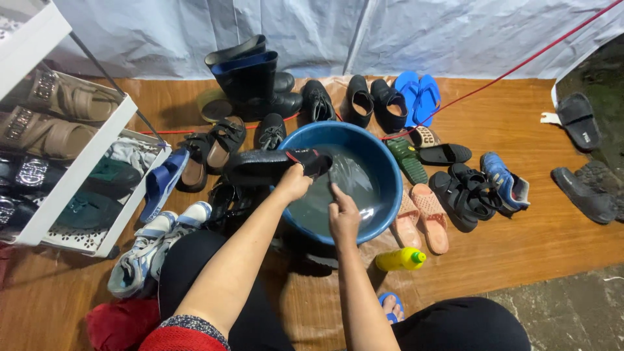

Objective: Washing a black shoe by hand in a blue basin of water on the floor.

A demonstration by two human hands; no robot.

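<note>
- The left hand (294, 184) has its fingers closed around a black rubber slide sandal with a small red mark on the strap (276, 165), holding it level across the near-left rim of the round blue plastic basin (383, 195) — so that any drip would fall into the water rather than onto the floor.
- The right hand (343, 218) hovers over the greyish water inside the basin, fingers curled round something thin and dark, perhaps a brush handle; what it is cannot be told for sure.
- The basin sits on the brown wooden-look floor (533, 240) directly in front of the person's knees, within reach of both arms.
- A yellow plastic bottle with a green cap (400, 259) lies on its side just beside the basin, close to the right hand.
- Other footwear is spread round the basin's far side: tall dark rubber boots (250, 75), blue flip-flops (417, 96), a pair of pink perforated slip-ons (422, 218).
- A white shoe rack (78, 172) at left holds tan and dark sandals — apart from the pile on the floor.
</note>
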